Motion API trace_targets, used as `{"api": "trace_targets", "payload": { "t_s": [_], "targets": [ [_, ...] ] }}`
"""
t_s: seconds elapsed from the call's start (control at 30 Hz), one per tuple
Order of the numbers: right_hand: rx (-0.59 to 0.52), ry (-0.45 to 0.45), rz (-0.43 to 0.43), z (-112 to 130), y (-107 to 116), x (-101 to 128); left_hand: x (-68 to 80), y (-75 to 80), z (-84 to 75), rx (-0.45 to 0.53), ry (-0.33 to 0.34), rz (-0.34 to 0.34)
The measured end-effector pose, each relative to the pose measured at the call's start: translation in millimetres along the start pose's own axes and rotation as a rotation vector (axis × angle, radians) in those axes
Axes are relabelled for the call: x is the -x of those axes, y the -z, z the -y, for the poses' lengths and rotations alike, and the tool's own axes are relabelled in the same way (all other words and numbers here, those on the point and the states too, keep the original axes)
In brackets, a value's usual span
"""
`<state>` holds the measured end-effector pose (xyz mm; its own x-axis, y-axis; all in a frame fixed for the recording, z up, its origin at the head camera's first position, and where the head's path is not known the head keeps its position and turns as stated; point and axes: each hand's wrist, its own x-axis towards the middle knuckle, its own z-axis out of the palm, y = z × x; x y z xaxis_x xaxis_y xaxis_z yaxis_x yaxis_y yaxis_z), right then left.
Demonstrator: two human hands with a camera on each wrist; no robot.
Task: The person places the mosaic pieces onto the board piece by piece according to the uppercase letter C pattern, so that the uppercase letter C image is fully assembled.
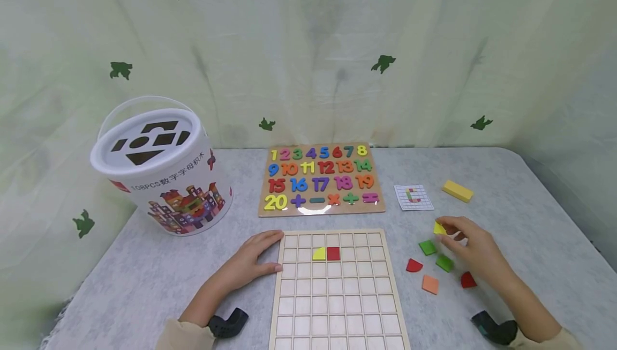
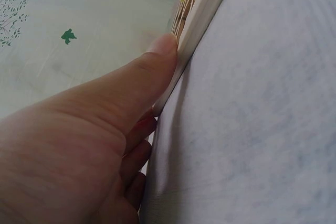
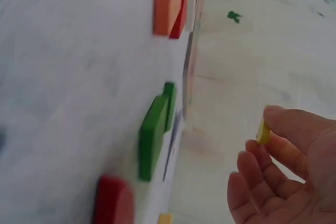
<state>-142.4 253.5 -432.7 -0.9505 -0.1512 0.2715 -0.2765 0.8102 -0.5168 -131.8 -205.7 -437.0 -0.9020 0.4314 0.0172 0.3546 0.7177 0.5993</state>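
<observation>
My right hand (image 1: 474, 245) pinches a small yellow tile (image 1: 439, 228) between thumb and fingertips, raised off the table in the right wrist view; its full shape is partly covered. Below it lie two green square tiles (image 1: 444, 263), two red quarter-round tiles (image 1: 414, 266) and an orange square tile (image 1: 430, 284). My left hand (image 1: 243, 261) rests at the left edge of a wooden grid board (image 1: 294, 320), its thumb (image 2: 157, 59) touching the side. In the board's second row, a yellow quarter-round tile (image 1: 319, 254) sits beside a red square tile (image 1: 333, 253).
Behind the grid board lies a number puzzle board (image 1: 263, 200). A pattern card (image 1: 413, 198) and a yellow block (image 1: 458, 191) are at the right. A white lidded bucket (image 1: 178, 194) stands at the back left, before a hanging cloth (image 1: 299, 44).
</observation>
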Motion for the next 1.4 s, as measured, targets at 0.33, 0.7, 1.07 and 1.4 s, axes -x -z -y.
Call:
{"api": "trace_targets", "payload": {
  "t_s": [0.33, 0.7, 1.07, 1.4],
  "targets": [
    [-0.191, 0.243, -0.073, 85.2, 0.7, -20.1, 1.1, 0.4, 0.1, 0.012, 0.005, -0.001],
    [-0.362, 0.369, 0.059, 135.5, -41.1, -32.8, 1.2, 0.5, 0.6, 0.023, 0.014, 0.003],
    [-0.318, 0.217, 0.326, 124.0, -73.1, -31.7, 0.2, -0.2, 1.3, 0.015, 0.015, -0.001],
    [-0.22, 0.296, 0.419, 118.4, -79.1, -30.7, -0.1, -0.7, 1.9, 0.018, 0.01, 0.0]
  ]
}}
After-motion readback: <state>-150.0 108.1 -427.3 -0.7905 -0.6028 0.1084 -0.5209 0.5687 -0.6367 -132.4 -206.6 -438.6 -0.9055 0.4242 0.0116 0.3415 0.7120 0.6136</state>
